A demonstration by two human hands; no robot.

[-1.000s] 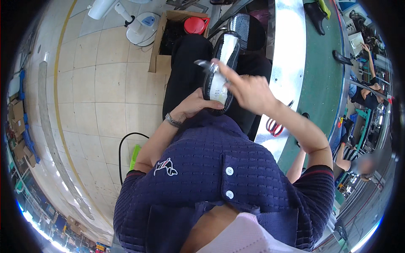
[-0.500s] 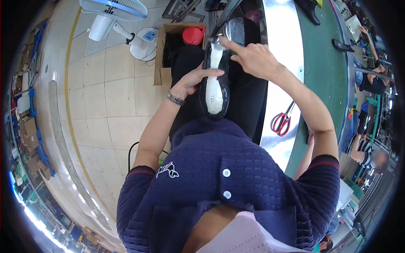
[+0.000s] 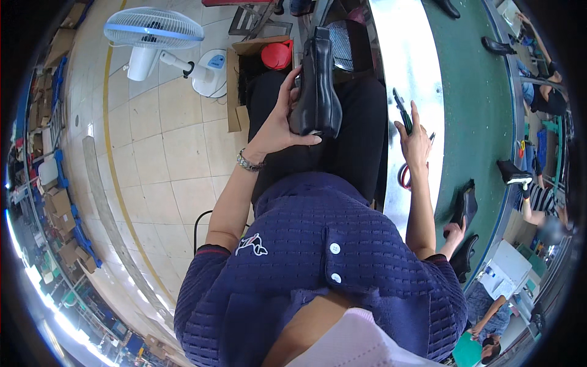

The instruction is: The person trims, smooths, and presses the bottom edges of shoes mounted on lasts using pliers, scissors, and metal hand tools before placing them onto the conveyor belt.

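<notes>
A black leather shoe is held over my lap, its dark side and heel toward me and its sole mostly turned from view. My left hand grips it from the left, thumb across the near end and fingers around the side. My right hand is over the metal ledge, fingers stretched and thumb apart, at a dark slim hand tool lying between thumb and forefinger. Whether it touches the tool is unclear. Red-handled scissors lie partly hidden beside my right forearm.
Right of the metal ledge runs a green work surface with several black shoes. Another person's hand holds a shoe there. At left stand a fan and a cardboard box with a red container.
My right hand has left the shoe and moved right and nearer, to the ledge. My left hand has turned the shoe, so its white-strip underside no longer shows.
</notes>
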